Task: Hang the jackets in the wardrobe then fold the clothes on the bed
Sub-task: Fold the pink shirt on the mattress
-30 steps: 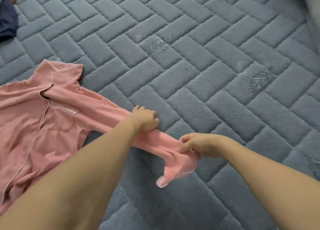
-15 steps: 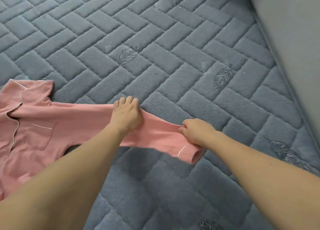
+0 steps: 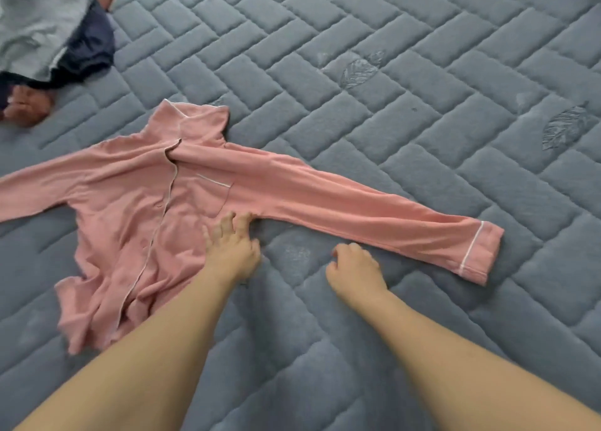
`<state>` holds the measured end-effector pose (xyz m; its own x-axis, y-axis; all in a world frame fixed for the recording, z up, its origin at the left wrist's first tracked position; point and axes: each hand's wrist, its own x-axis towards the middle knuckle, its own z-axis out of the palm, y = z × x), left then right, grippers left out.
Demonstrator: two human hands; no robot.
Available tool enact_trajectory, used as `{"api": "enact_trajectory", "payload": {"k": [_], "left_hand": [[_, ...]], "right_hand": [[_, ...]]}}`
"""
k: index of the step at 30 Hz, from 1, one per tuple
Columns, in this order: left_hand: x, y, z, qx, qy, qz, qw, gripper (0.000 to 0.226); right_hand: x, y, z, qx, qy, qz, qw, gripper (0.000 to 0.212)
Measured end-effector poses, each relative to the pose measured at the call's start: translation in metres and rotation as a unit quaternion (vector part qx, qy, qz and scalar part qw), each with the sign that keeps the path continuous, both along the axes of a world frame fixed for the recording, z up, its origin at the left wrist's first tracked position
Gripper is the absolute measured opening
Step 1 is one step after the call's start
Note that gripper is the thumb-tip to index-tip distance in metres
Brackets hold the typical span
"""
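A pink button-up pyjama shirt (image 3: 136, 209) with white piping lies face up on the grey quilted bed (image 3: 406, 73). Its right sleeve (image 3: 374, 213) stretches out flat to the right, cuff at the far end. Its lower hem is rumpled. My left hand (image 3: 232, 248) rests with spread fingers at the shirt's side seam, just under the armpit. My right hand (image 3: 353, 268) hovers over bare bedding below the sleeve, fingers loosely curled and holding nothing.
A heap of other clothes lies at the top left: a grey garment (image 3: 39, 24) over a dark navy one (image 3: 91, 50), with a rust-coloured piece (image 3: 27, 105) below. Open bedding spreads to the right and front.
Both hands have let go of the right sleeve, which now lies flat and straight on the bed. My left hand moved to the shirt's side and the view swung left.
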<state>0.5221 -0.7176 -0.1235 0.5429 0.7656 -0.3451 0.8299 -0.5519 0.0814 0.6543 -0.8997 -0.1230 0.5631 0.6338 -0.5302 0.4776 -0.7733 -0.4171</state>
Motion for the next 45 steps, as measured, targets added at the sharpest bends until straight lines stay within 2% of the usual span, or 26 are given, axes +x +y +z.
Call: {"api": "enact_trajectory", "payload": {"k": [4,7,10,13,16,18,21,23,24,25,27,29,31,33,36,38,40,42,43,45], "left_hand": [[-0.126,0.057,0.003,0.005,0.006,0.135,0.991,0.070],[-0.220,0.095,0.002,-0.013,-0.003,0.289,0.957,0.074],[-0.296,0.120,-0.005,-0.061,-0.040,0.418,0.906,0.088],[-0.340,0.134,-0.014,-0.175,-0.128,0.458,0.862,0.105],[-0.350,0.149,-0.023,-0.156,-0.164,0.430,0.874,0.096],[-0.343,0.160,-0.024,-0.148,-0.157,0.368,0.904,0.086],[-0.336,0.172,-0.020,-0.138,-0.074,0.218,0.963,0.046],[-0.336,0.177,-0.017,-0.123,-0.042,0.155,0.979,0.024],[-0.338,0.178,-0.016,-0.122,-0.034,0.143,0.982,0.020],[-0.341,0.178,-0.016,-0.126,-0.029,0.140,0.982,0.024],[-0.346,0.176,-0.015,-0.152,-0.050,0.158,0.974,0.047],[-0.349,0.176,-0.011,-0.184,-0.118,0.221,0.951,0.064],[-0.350,0.178,-0.009,-0.186,-0.165,0.270,0.930,0.070],[-0.348,0.184,-0.011,-0.170,-0.153,0.274,0.934,0.076],[-0.342,0.191,-0.019,-0.155,-0.086,0.233,0.956,0.078],[-0.338,0.194,-0.023,-0.112,-0.040,0.181,0.976,0.066],[-0.336,0.197,-0.023,-0.031,0.030,0.085,0.995,0.050],[-0.333,0.198,-0.021,0.014,0.075,0.009,0.997,0.037],[-0.332,0.198,-0.019,0.014,0.074,-0.005,0.997,0.030],[-0.335,0.192,-0.013,-0.038,-0.012,0.035,0.999,0.008]], "right_hand": [[-0.116,0.076,0.001,0.005,0.208,-0.080,0.975,0.026],[-0.201,0.129,-0.002,-0.013,0.339,-0.195,0.920,0.023],[-0.265,0.170,-0.004,-0.001,0.388,-0.315,0.866,0.046],[-0.300,0.199,-0.008,0.024,0.363,-0.393,0.844,0.068],[-0.317,0.213,-0.012,0.011,0.344,-0.420,0.839,0.067],[-0.326,0.215,-0.011,0.066,0.352,-0.468,0.808,0.061],[-0.337,0.214,-0.008,0.133,0.355,-0.514,0.770,0.045],[-0.343,0.211,-0.005,0.149,0.369,-0.532,0.748,0.032],[-0.345,0.208,-0.003,0.154,0.369,-0.540,0.741,0.027],[-0.347,0.206,-0.003,0.155,0.360,-0.544,0.742,0.026],[-0.349,0.200,-0.003,0.143,0.337,-0.544,0.755,0.031],[-0.351,0.192,-0.004,0.134,0.346,-0.546,0.751,0.038],[-0.355,0.187,-0.008,0.119,0.353,-0.537,0.756,0.042],[-0.357,0.184,-0.012,0.106,0.358,-0.543,0.752,0.039],[-0.354,0.185,-0.015,0.089,0.386,-0.574,0.717,0.028],[-0.350,0.184,-0.015,0.073,0.372,-0.565,0.733,0.028],[-0.347,0.183,-0.020,0.071,0.334,-0.522,0.782,0.033],[-0.345,0.184,-0.020,0.072,0.303,-0.500,0.808,0.034],[-0.343,0.184,-0.021,0.067,0.291,-0.499,0.814,0.034],[-0.343,0.183,-0.016,0.052,0.256,-0.501,0.825,0.035]]}}
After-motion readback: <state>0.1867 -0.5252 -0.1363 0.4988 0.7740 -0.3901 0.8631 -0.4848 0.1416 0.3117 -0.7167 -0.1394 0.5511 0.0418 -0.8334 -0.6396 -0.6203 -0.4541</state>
